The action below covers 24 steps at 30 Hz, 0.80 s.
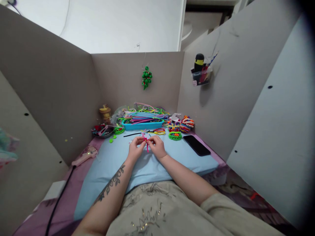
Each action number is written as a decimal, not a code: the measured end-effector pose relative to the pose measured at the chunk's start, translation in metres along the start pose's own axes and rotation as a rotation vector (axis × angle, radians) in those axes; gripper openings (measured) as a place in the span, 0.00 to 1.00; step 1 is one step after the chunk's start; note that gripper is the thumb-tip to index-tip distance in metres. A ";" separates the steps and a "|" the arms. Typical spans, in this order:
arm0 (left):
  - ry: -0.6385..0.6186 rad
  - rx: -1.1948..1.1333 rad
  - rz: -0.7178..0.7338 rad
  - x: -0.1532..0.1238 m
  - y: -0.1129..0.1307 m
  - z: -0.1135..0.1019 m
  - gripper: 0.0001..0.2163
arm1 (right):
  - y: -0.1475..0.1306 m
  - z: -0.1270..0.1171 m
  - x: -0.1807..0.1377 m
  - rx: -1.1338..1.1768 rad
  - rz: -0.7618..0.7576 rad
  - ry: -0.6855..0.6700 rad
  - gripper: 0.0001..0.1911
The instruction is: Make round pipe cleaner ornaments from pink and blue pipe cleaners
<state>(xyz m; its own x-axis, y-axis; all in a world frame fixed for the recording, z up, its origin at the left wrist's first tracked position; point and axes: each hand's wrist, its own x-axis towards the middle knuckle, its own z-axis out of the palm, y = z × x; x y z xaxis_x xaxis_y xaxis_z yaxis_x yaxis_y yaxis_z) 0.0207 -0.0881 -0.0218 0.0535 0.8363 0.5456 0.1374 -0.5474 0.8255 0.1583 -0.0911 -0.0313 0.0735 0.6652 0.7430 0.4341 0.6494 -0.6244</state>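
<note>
Between my two hands is a small bright pink pipe cleaner piece, bent together in the middle, with one end hanging down and another pointing up. My left hand pinches it from the left side, fingers closed. From the right, my right hand pinches it too, fingertips close to those of the left. Just beyond the hands lie scissors with red and yellow handles and a black pipe cleaner. The fingers partly hide the pink piece.
A blue tray heaped with coloured pipe cleaners stands at the back. To the right lie a phone and fuzzy coloured pieces. On the left are a pink glue gun with its cord and a round dish. Grey panels enclose the table.
</note>
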 end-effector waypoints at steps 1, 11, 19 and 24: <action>-0.001 -0.003 0.000 0.000 0.001 0.000 0.10 | 0.000 0.000 0.000 -0.009 0.004 0.007 0.04; -0.021 0.003 0.009 0.000 0.002 -0.001 0.08 | 0.006 0.001 0.000 -0.029 -0.049 0.085 0.03; -0.035 0.083 0.061 -0.001 0.000 -0.002 0.06 | 0.012 0.002 0.000 0.004 0.019 0.029 0.02; -0.034 0.206 0.109 -0.002 -0.005 -0.003 0.04 | 0.018 0.006 0.001 -0.008 0.049 -0.047 0.06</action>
<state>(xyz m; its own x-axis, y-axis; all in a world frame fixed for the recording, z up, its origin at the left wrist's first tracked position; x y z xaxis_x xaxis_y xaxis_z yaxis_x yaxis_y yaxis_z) 0.0174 -0.0869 -0.0264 0.1122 0.7753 0.6216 0.3275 -0.6195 0.7135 0.1611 -0.0767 -0.0435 0.0525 0.7131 0.6991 0.4383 0.6126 -0.6578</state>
